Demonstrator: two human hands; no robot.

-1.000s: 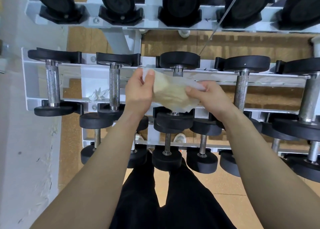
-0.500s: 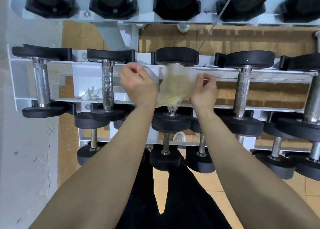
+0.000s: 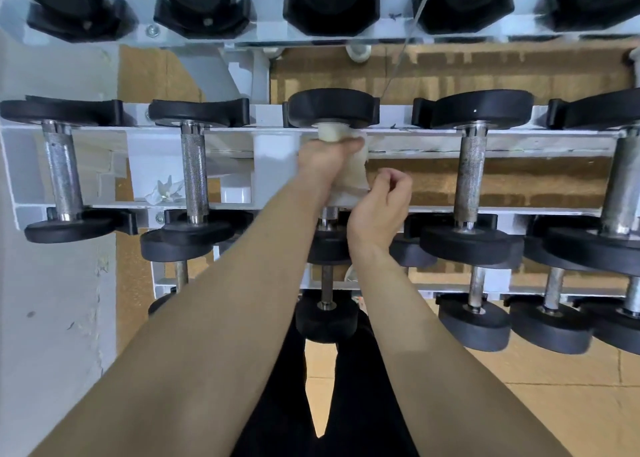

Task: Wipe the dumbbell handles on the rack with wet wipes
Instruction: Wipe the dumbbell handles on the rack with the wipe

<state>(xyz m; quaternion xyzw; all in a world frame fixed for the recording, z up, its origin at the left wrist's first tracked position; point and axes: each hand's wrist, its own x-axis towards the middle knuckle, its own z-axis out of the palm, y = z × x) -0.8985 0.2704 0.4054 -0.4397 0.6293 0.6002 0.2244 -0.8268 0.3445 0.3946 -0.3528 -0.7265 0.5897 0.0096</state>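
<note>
Earlier stretched between both hands, the wet wipe (image 3: 350,183) now wraps the middle dumbbell's handle (image 3: 329,213), gripped by the left hand (image 3: 325,157); the right hand (image 3: 381,207) curls beside it, hold unclear. Five dumbbells (image 3: 471,172) line this rack tier (image 3: 519,142).

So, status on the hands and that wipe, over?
Left grip wraps wipe round middle dumbbell handle, top end. Right grip curled beside wipe's lower end, hold unclear. Nothing in the way.
</note>
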